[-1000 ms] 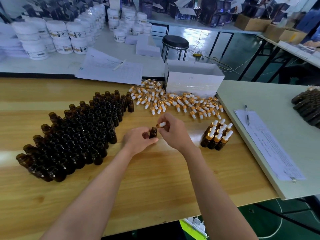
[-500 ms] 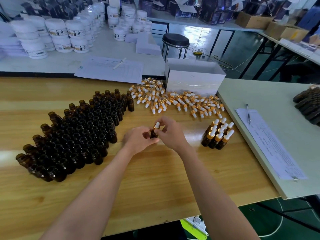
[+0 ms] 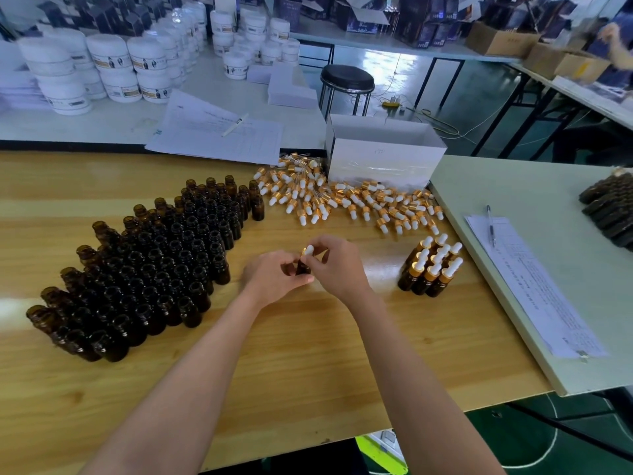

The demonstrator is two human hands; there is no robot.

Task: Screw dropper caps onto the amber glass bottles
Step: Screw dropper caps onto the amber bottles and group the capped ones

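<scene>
- Fingers of the left hand (image 3: 274, 279) curl round one amber bottle (image 3: 303, 268), holding it upright over the wooden table (image 3: 308, 354).
- The right hand (image 3: 337, 265) pinches the dropper cap (image 3: 309, 250) on that bottle's neck, its white bulb showing between the fingertips.
- Left of the hands, the uncapped bottles (image 3: 154, 269) stand packed in rows.
- To the right, a small group of capped bottles (image 3: 431, 269) stands together.
- Farther back, loose caps (image 3: 342, 200) lie scattered beside a white box (image 3: 383, 156).
</scene>
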